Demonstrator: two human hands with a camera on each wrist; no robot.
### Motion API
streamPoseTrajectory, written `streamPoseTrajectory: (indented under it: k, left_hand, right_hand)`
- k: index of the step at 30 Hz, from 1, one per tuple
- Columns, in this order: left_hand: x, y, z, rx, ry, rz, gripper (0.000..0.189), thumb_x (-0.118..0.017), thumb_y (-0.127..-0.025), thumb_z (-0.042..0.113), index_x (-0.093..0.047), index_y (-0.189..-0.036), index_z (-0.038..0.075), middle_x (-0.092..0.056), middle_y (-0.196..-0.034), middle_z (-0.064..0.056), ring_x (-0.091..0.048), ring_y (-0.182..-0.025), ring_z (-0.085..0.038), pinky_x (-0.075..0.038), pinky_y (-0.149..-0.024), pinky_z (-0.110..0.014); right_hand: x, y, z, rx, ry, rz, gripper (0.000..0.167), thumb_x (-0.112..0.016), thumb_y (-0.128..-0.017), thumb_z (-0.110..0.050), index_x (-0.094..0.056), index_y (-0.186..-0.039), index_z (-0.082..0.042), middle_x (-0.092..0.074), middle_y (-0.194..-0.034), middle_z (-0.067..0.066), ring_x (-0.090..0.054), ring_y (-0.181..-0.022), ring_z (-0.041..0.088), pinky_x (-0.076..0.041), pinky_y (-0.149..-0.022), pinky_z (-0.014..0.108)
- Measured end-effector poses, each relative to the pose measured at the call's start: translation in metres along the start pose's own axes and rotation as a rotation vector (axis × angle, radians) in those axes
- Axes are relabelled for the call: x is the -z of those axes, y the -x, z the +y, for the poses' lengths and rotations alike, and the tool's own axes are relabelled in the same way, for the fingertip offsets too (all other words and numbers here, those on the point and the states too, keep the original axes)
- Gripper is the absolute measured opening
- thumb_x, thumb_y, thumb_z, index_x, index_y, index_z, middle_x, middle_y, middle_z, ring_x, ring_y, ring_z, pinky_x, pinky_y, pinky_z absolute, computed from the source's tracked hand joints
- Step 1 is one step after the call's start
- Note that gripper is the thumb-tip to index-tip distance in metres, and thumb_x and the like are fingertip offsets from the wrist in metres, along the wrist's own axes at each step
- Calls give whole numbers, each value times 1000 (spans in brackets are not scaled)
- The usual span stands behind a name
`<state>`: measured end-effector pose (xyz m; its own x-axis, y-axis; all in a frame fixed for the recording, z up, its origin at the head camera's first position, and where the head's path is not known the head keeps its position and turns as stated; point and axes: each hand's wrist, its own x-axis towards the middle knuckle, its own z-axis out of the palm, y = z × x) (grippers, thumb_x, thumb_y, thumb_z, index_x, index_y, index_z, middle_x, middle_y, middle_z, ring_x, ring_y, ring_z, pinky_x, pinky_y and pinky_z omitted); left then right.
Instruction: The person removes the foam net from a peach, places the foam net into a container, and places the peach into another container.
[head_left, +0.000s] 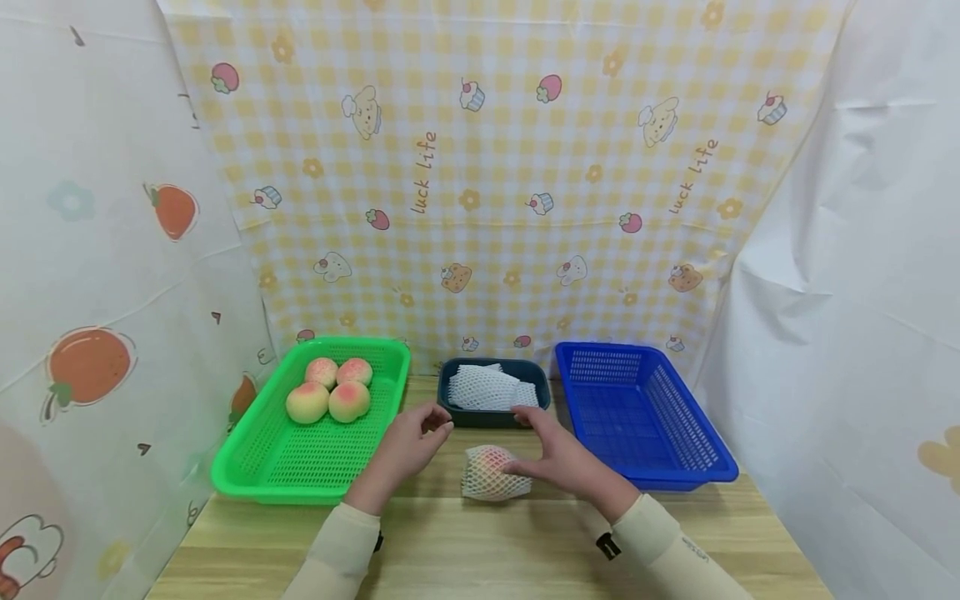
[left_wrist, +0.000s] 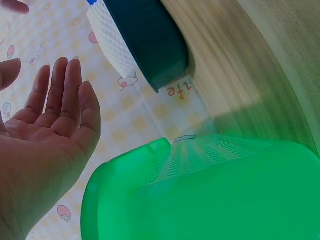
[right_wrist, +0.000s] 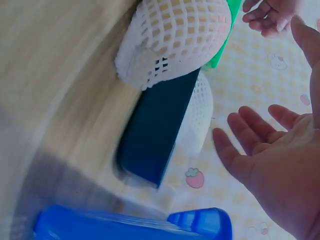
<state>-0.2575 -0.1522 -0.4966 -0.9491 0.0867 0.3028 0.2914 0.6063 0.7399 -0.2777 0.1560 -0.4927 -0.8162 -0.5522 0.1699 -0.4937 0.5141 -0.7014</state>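
A peach in a white foam net sleeve [head_left: 491, 475] sits on the table between the hands. My right hand [head_left: 558, 454] is spread just above and right of it, thumb overlapping the net in the head view. Nothing is held in that palm in the right wrist view. My left hand [head_left: 411, 442] hovers between the green basket [head_left: 315, 467] and the netted peach, its fingers loosely bent and holding nothing. Behind both hands, a dark teal bin [head_left: 480, 419] contains flattened white foam net sleeves [head_left: 483, 389].
Several bare peaches [head_left: 328, 390] lie in the back left part of the green basket. At the right stands a blue basket [head_left: 637, 425] with a slotted wall. A patterned cloth [head_left: 480, 183] hangs behind the wooden table [head_left: 495, 554].
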Motion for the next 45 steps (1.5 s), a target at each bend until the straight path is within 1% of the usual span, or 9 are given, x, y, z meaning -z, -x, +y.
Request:
streamPoseTrajectory:
  k: [5,12,17,21,26,31,35,41,45]
  left_hand:
    - [0,1,0,1,-4,-4,7,-75,-108,23,-77,-112,18,-75,-106,4,-70,-106,-18,-59,-101,-51]
    - [2,3,0,6,8,-6,7,-75,-108,24,-76,-112,18,-74,-107,4,-69,-105,-18,-59,-100,-51]
    - [1,3,-1,6,7,-11,10,-74,-108,23,-77,-113,15,-74,-106,4,-69,-104,-18,-59,-99,-50]
    - [1,3,-1,1,11,-15,9,-75,-108,21,-77,-113,15,-74,-105,4,-69,-103,-18,-59,-98,-49]
    - [1,3,-1,-5,12,-14,9,-74,-108,21,-77,-114,14,-74,-105,4,-69,-104,-18,-59,-99,-50]
    - [1,4,-1,-8,9,-18,11,-74,-108,21,-77,-114,13,-74,-106,4,-69,-104,-17,-59,-100,-50]
    - [1,5,-2,-14,12,-26,7,-75,-108,20,-76,-113,15,-74,-105,5,-69,-103,-16,-59,-98,-50]
    - [1,6,-3,-11,27,-25,4,-75,-107,18,-76,-111,18,-74,-105,6,-69,-102,-15,-59,-97,-48]
    - [3,6,0,-27,68,-37,7,-78,-106,19,-77,-113,20,-75,-106,8,-69,-101,-13,-60,-94,-42]
  right_hand:
    - [-13,2,14,-69,-110,-34,99,-86,-98,-44,-29,-175,-19,-35,-175,19,-36,-160,43,-36,-124,68]
    - [-44,-1,36,-146,-108,-48,109,-86,-97,-49,-23,-175,-6,-34,-172,31,-39,-156,52,-39,-121,69]
    - [-58,-4,39,-154,-139,-52,111,-90,-93,-41,-25,-173,0,-43,-166,32,-47,-150,49,-37,-122,68]
    - [-65,-7,41,-128,-135,-62,112,-95,-89,-39,-29,-171,0,-49,-163,27,-54,-144,42,-40,-121,65]
    - [-70,-10,43,-104,-115,-81,107,-96,-89,-37,-34,-170,-2,-57,-156,19,-61,-136,34,-47,-117,60]
    - [-71,-12,43,-101,-123,-83,98,-95,-89,-37,-42,-165,-5,-65,-144,10,-65,-125,25,-53,-109,53]
    - [-66,-9,38,-87,-132,-59,89,-95,-90,-37,-50,-160,-7,-68,-139,7,-67,-120,22,-55,-105,51]
    - [-47,-8,24,-60,-110,1,82,-94,-91,-40,-51,-156,-15,-67,-139,7,-66,-119,23,-56,-103,51]
    - [-29,-9,12,-9,-110,51,82,-96,-89,-36,-52,-155,-15,-64,-141,6,-65,-121,23,-57,-102,48]
